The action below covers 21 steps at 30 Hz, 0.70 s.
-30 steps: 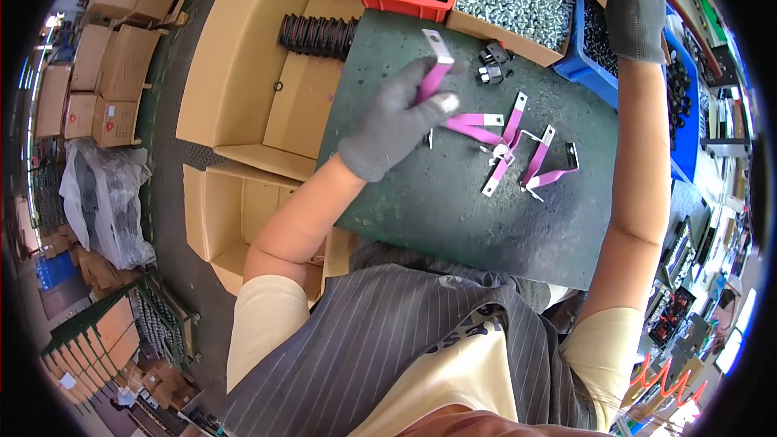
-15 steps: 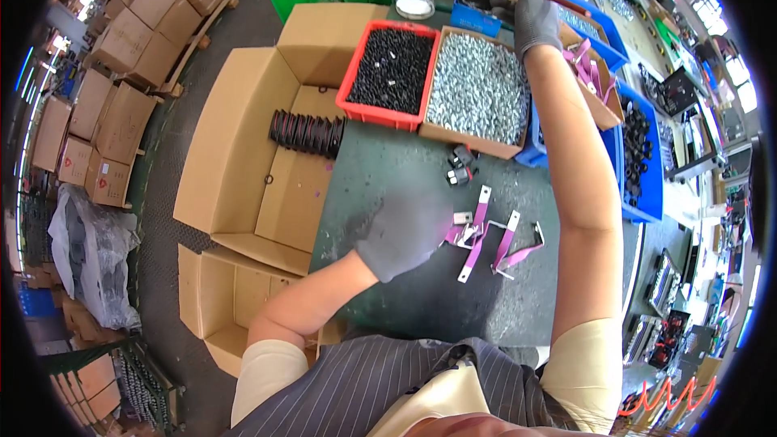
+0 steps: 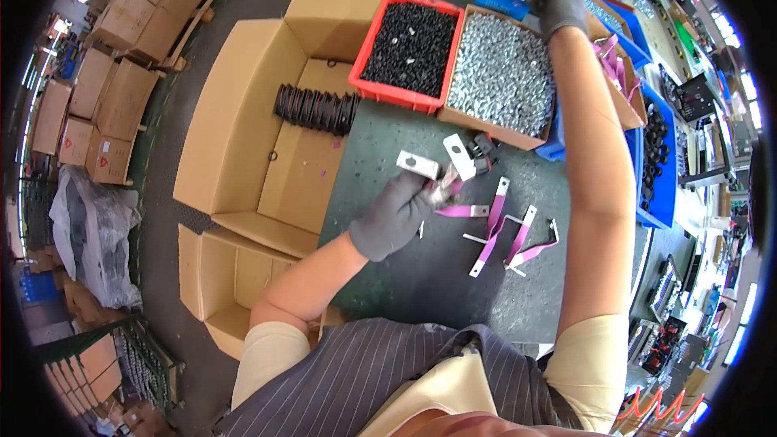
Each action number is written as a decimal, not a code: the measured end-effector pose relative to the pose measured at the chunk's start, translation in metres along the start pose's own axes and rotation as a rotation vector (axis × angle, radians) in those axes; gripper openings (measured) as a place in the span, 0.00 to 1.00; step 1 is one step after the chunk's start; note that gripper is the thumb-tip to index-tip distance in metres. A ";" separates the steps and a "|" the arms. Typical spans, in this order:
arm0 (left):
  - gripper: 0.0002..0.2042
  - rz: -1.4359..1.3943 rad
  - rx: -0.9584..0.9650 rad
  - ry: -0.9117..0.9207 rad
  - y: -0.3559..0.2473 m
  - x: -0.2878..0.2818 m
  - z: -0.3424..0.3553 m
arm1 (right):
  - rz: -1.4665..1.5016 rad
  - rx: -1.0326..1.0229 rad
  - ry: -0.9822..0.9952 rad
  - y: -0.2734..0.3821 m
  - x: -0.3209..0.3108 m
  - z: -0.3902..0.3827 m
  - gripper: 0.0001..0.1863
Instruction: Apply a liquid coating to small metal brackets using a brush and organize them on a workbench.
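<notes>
My left hand [image 3: 395,217], in a grey glove, is closed around a bundle of purple-sleeved metal strips [image 3: 441,188] above the green tabletop. Two flat silver ends with holes stick up from the bundle. To its right lie several more purple strips with bent silver ends [image 3: 490,231]. Just beyond the bundle is a small black part [image 3: 484,154]. My right arm stretches far forward, and my gloved right hand [image 3: 564,5] is over a small blue bin [image 3: 502,2] with dark contents. Its fingers blend with the dark pieces, so their grip is unclear.
A red tray [image 3: 398,95] of black pieces and a cardboard box [image 3: 490,124] of silver hardware stand at the back. An open carton [image 3: 235,125] holding black ribbed rings [image 3: 316,109] is on the left. Blue bins [image 3: 662,186] line the right side.
My left hand has come out of a blur, and silver strip ends now rise from its grip. My right hand stays over the small blue bin. The whole view has shifted slightly.
</notes>
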<state>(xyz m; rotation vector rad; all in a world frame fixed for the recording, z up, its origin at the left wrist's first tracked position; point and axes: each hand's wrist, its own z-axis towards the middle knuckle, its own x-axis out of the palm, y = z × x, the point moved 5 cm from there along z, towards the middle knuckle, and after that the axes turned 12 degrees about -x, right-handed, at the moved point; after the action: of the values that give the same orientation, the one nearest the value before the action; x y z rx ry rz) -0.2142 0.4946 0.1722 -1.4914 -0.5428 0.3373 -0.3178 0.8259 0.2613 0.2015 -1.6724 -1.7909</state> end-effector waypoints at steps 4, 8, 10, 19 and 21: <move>0.12 -0.185 -0.179 -0.086 -0.012 -0.008 -0.004 | -0.182 -0.240 0.063 0.052 -0.020 -0.059 0.16; 0.15 -0.007 -0.134 -0.164 -0.021 -0.011 -0.014 | -0.006 -0.340 0.091 0.095 -0.062 -0.158 0.18; 0.18 0.162 -0.032 -0.181 -0.035 -0.006 -0.018 | 0.092 -0.291 0.039 0.115 -0.080 -0.207 0.17; 0.21 0.472 0.121 -0.118 -0.046 0.020 -0.042 | -0.079 -0.425 0.210 0.151 -0.116 -0.294 0.22; 0.21 0.443 0.131 -0.130 -0.049 0.028 -0.048 | -0.096 -0.424 0.228 0.148 -0.121 -0.306 0.22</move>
<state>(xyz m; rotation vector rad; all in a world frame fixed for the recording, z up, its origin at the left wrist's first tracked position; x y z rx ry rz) -0.1705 0.4659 0.2247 -1.4609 -0.2802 0.8052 -0.0079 0.6468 0.3088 0.2874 -1.1137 -2.0609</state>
